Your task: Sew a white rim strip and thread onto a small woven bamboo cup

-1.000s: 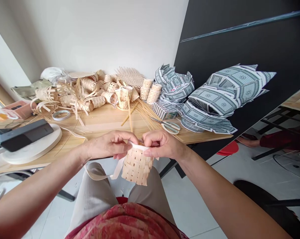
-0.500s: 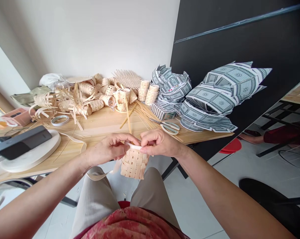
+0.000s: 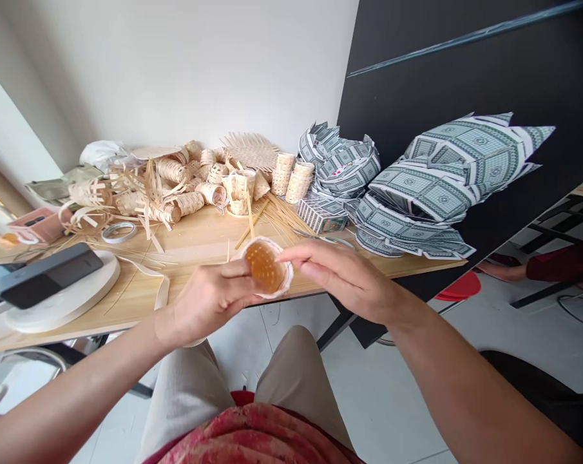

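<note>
While the left hand cradles it, a small woven cup with a white rim hangs in front of the wooden table, over the person's lap. Its round end faces up toward the camera, showing an amber-brown surface of uncertain material, so its long axis runs roughly along the line of sight, with the exact tilt hard to tell. The left fingers curl together beneath it, the thumb lying across the near side. The right hand's fingers lie together and outstretched, their fingertips reaching the rim at the cup's upper right. With one hand bearing the weight, a loosened grip could let the cup drop, and a fingertip catching the white band could lift it. A heap of woven strips lies at 10 o'clock, a tape roll at 9, and folded printed paper pieces at 2.
</note>
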Tool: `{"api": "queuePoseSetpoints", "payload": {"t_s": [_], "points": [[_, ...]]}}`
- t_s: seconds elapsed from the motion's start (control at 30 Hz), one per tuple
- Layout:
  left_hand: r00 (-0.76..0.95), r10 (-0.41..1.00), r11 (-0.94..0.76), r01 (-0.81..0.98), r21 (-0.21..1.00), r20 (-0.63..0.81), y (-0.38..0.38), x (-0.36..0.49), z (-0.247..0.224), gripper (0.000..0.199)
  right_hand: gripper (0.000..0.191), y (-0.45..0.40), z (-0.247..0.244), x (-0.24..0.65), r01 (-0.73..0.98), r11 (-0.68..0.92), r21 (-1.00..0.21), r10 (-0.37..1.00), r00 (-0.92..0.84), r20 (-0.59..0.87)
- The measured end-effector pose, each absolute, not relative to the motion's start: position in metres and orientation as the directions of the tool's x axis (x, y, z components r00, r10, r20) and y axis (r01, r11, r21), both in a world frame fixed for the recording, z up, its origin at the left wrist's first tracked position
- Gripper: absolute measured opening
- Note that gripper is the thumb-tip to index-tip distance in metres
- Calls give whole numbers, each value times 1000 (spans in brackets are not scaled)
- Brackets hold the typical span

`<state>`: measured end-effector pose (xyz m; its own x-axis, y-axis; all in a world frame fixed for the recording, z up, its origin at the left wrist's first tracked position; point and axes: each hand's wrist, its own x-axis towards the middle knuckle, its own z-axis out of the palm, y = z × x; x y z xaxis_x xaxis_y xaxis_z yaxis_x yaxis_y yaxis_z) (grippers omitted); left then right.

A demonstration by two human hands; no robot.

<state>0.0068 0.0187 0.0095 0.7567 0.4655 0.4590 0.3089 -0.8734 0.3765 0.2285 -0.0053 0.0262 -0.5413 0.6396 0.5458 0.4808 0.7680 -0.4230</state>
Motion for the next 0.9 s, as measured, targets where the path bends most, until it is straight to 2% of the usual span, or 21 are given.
{"api": "queuePoseSetpoints", "payload": {"t_s": [0.07, 0.13, 0.2, 0.27, 0.53, 0.9], "points": [[768, 386, -916, 384, 116, 511, 18, -2, 6, 20, 25, -14, 33, 232, 565, 767, -304, 615, -514, 598], [774, 311, -901, 424, -88, 551, 18, -9, 1, 20, 23, -20, 35, 234, 602, 777, -182, 559, -528, 639], [786, 228, -883, 415, -218, 574, 18, -13, -3, 20, 22, -24, 35, 232, 590, 804, -69, 479, -574, 664], [801, 156, -874, 385, -298, 578, 17, -15, -4, 17, 23, -26, 35, 228, 574, 819, 24, 411, -614, 674], [763, 19, -823, 379, -423, 646, 7, -12, 1, 9, 28, -14, 31, 205, 582, 781, 226, 290, -658, 695], [776, 19, -829, 365, -424, 631, 8, -16, -2, 12, 28, -10, 32, 202, 540, 818, 200, 321, -715, 621]]}}
